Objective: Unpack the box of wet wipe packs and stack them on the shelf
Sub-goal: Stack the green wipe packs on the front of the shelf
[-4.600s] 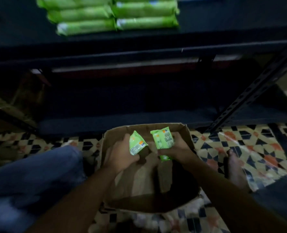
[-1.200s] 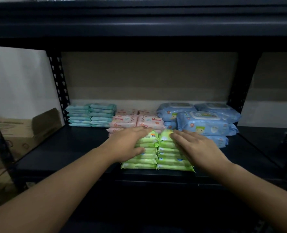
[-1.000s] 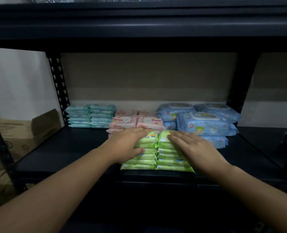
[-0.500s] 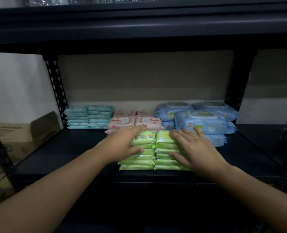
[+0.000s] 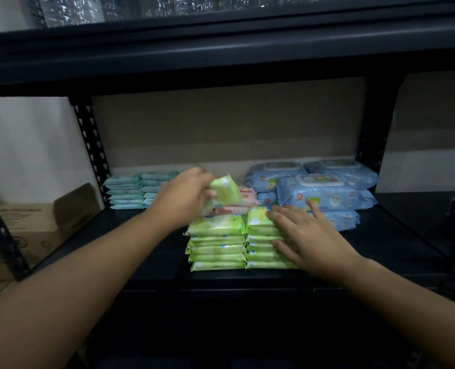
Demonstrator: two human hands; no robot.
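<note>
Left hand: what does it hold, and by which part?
The left hand grips one green wipe pack by its left end, lifted above the left green stack.

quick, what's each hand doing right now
Left hand: closed, gripping a small green plastic wipe pack, raised.
Right hand: open, fingers flat on the right stack of green wipe packs.

Dim light. Dark metal rack with perforated uprights (image 5: 93, 145) stands against a pale wall (image 5: 26, 145); brown backing board (image 5: 229, 123) behind. Cardboard box (image 5: 34, 222) sits left of the rack.
</note>
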